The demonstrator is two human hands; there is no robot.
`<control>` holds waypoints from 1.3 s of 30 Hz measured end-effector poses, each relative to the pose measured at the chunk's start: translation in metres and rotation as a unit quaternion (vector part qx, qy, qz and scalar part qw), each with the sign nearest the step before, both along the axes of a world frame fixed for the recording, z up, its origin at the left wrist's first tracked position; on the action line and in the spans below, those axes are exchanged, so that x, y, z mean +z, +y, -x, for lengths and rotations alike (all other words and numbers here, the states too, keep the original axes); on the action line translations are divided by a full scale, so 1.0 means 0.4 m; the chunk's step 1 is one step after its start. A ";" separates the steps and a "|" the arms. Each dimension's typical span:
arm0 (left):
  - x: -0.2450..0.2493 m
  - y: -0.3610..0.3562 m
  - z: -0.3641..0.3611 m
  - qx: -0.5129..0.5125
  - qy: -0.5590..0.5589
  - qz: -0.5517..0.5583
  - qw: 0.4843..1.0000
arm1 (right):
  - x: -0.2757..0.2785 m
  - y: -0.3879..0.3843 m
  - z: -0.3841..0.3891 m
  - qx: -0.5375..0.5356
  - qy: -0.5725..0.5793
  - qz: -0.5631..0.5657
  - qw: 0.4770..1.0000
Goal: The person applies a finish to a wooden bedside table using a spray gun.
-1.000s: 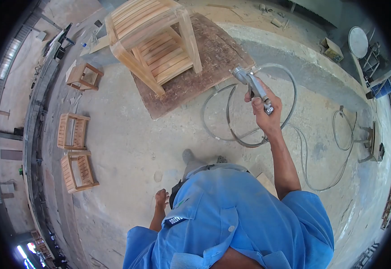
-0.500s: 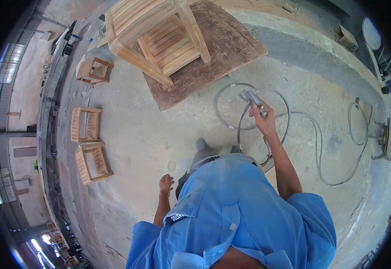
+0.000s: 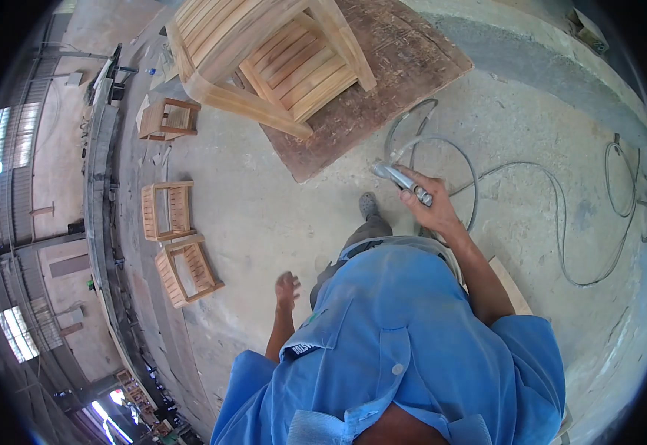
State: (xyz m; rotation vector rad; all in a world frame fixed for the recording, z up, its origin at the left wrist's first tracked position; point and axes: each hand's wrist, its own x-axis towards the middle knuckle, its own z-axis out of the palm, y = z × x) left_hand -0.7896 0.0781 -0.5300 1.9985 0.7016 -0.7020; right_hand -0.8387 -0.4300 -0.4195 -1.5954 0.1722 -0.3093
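Note:
My right hand (image 3: pixel 433 207) is wrapped round a silver metal hand tool (image 3: pixel 405 180) with a grey hose (image 3: pixel 475 182) looping near it over the concrete floor. The tool's head points up and left, towards the brown worn board. My left hand (image 3: pixel 287 289) hangs low at my left side above the floor, its fingers apart and holding nothing. A large slatted wooden chair (image 3: pixel 249 59) stands on the brown board (image 3: pixel 383 81), ahead of me and beyond the reach of both hands.
Two small slatted wooden frames (image 3: pixel 166 211) (image 3: pixel 188 271) and a small wooden stool (image 3: pixel 169 119) stand on the floor at the left. A low concrete ledge (image 3: pixel 538 67) curves along the upper right. More hose (image 3: pixel 561 215) lies at the right.
The view has shifted as I step, and one foot is now farther forward. My right hand has brought the tool nearer the board's lower corner, and the hose loops have changed shape.

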 end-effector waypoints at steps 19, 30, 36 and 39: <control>0.497 -0.739 -0.960 -0.136 -0.564 0.175 0.795 | 0.016 0.055 -0.116 -0.276 0.071 -0.013 0.959; 1.002 -0.802 -1.475 -0.166 -0.353 0.224 0.893 | 0.163 0.080 -0.293 -0.317 -0.120 -0.069 0.938; 1.077 -0.825 -1.585 -0.177 -0.316 0.184 0.914 | 0.214 0.148 -0.424 -0.132 -0.192 -0.022 0.972; 1.087 -0.828 -1.628 -0.167 -0.314 0.170 0.919 | 0.210 0.171 -0.494 -0.125 -0.225 0.031 0.966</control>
